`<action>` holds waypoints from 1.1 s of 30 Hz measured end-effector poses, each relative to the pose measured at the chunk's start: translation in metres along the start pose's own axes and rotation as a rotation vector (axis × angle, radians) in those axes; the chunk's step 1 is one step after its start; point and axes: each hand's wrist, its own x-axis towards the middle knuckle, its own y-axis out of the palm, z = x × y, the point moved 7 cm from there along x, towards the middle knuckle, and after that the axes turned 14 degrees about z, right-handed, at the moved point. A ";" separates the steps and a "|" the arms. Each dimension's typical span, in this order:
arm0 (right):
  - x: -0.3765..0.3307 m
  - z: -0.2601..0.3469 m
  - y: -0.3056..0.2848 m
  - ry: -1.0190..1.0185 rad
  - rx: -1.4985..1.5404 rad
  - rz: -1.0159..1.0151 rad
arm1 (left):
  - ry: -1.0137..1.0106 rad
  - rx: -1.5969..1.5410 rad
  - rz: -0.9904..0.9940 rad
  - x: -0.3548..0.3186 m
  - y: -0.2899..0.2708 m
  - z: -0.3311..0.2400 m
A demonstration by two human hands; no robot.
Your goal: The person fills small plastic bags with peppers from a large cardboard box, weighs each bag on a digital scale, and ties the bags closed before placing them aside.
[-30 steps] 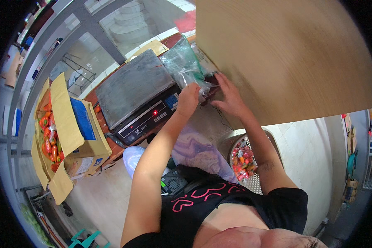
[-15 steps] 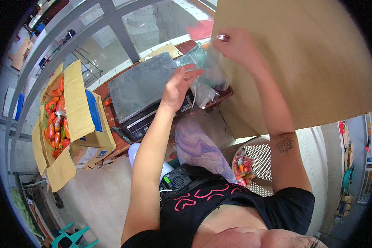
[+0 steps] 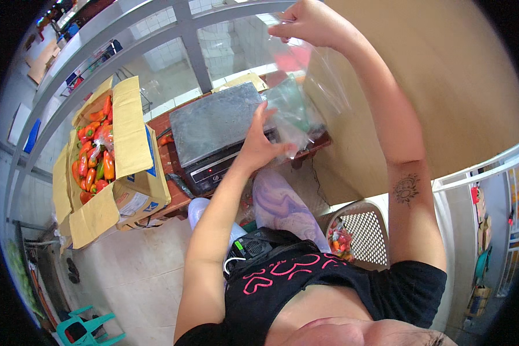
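Clear plastic bag (image 3: pixel 330 78), one: hangs above the right edge of the bench (image 3: pixel 321 142) from your right hand (image 3: pixel 311 24), fingers pinched on its upper part; your left hand (image 3: pixel 256 147), spread wide, seemingly empty, beside the scale (image 3: pixel 216 124); thin, likely clingy, best pinched lightly.

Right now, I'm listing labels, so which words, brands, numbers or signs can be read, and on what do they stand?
None that I can quote.
Cardboard box: print on the white label, too small to read.
Scale: markings on its dark front panel, too small to read.
Black shirt: small pink marks above pink curved outlines, unclear.
Device at the waist: green screen, nothing legible.
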 end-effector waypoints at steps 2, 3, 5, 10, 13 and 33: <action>0.001 0.004 -0.015 -0.108 0.160 -0.037 | -0.147 -0.414 0.058 -0.002 -0.007 0.031; -0.001 0.007 -0.024 -0.169 0.240 -0.056 | -0.217 -0.618 0.084 -0.005 -0.011 0.044; -0.002 -0.014 -0.048 -0.135 0.281 -0.127 | -0.141 -0.795 -0.036 -0.017 -0.030 0.031; -0.031 -0.042 -0.058 0.288 0.360 -0.124 | 0.014 -1.079 -0.008 -0.032 -0.064 0.013; -0.019 -0.068 -0.043 0.207 0.463 -0.073 | 0.096 -1.271 -0.181 -0.034 -0.073 0.000; 0.017 -0.075 0.058 0.019 0.694 0.044 | -0.107 -0.791 -0.404 -0.076 -0.143 -0.017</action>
